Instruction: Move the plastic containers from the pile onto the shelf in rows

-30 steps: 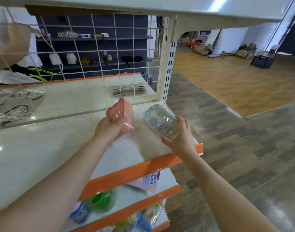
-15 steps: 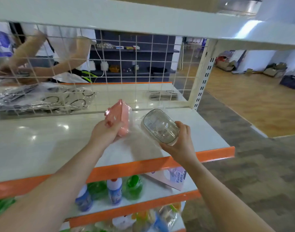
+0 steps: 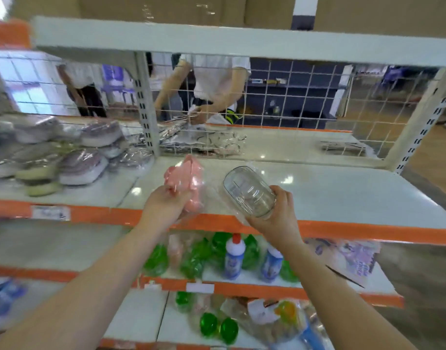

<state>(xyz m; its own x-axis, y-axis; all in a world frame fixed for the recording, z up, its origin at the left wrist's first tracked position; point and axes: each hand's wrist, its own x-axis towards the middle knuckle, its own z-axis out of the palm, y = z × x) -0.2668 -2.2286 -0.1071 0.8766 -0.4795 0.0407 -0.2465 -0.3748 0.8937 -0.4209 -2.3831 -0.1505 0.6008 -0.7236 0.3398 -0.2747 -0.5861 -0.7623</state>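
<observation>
Pink container (image 3: 185,181), clear container (image 3: 248,194) — orange-edged shelf (image 3: 343,229).

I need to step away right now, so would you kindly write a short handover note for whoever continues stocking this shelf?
Left hand: grips a pink container in clear wrap, held above the front of the shelf.
Right hand: grips a clear container, tilted on its side, also over the shelf front.
Pile: wrapped containers lie heaped in the bay to the left.
Done: nothing stands in a row on this bay yet.
Left: set both held containers down, probably starting a row, then bring over the rest of the pile.
</observation>
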